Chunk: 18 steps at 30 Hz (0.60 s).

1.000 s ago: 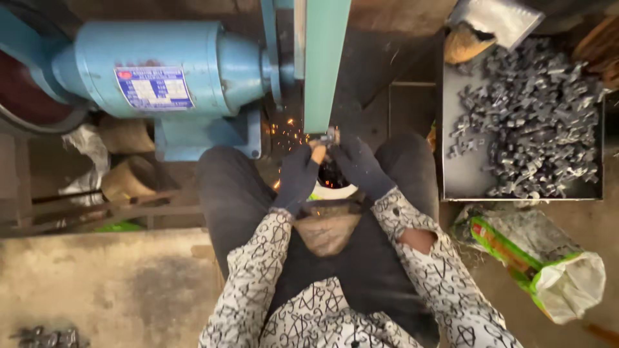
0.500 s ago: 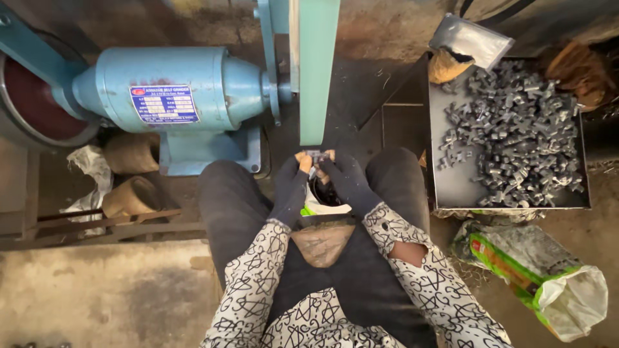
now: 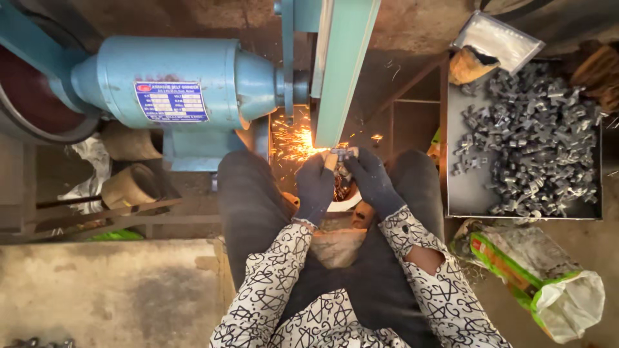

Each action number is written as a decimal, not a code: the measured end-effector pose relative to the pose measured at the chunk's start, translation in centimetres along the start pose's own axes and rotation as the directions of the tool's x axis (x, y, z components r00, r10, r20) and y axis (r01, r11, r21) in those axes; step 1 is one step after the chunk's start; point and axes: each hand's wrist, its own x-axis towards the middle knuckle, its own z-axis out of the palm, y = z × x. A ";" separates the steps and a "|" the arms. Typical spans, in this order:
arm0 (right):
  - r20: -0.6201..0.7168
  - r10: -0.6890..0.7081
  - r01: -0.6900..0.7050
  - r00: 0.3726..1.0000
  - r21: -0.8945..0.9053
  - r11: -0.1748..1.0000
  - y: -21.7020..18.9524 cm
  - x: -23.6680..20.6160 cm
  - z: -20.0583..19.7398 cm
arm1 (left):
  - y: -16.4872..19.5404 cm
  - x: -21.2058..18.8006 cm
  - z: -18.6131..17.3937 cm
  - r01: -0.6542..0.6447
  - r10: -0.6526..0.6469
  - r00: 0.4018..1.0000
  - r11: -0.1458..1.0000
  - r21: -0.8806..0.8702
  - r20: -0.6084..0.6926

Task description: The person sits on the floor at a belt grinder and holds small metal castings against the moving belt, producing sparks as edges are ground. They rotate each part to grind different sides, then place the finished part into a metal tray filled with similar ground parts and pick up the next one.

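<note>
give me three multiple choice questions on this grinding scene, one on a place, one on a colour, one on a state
1. Where is the tray of small metal parts?
A. on the person's right
B. on the person's left
C. on the lap

2. What colour is the motor housing?
A. red
B. light blue
C. yellow

3. What is happening where the workpiece meets the belt?
A. water drips
B. nothing
C. sparks fly

Answers:
1 A: the tray sits past the right knee.
2 B: the motor housing is light blue.
3 C: the left hand and right hand press the workpiece against the belt; sparks spray out.

The motor (image 3: 187, 90) sits left of the belt (image 3: 342, 71), the tray of parts (image 3: 461, 193) right.
</note>
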 end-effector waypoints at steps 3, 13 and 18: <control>-0.029 0.003 -0.005 1.000 -0.087 0.996 -0.3 -0.4 -0.2 | -0.1 0.3 -0.7 -0.309 0.309 0.951 0.951 0.010 0.001; 0.030 -0.061 0.067 0.998 -0.255 0.965 -5.2 -3.0 1.3 | 0.0 -1.4 -3.3 0.204 -0.094 0.973 0.784 -0.587 0.212; 0.158 0.114 -0.110 0.981 -0.033 0.993 -5.5 -2.0 1.6 | 0.7 -1.4 -3.9 0.105 -0.037 0.989 0.850 -0.516 0.141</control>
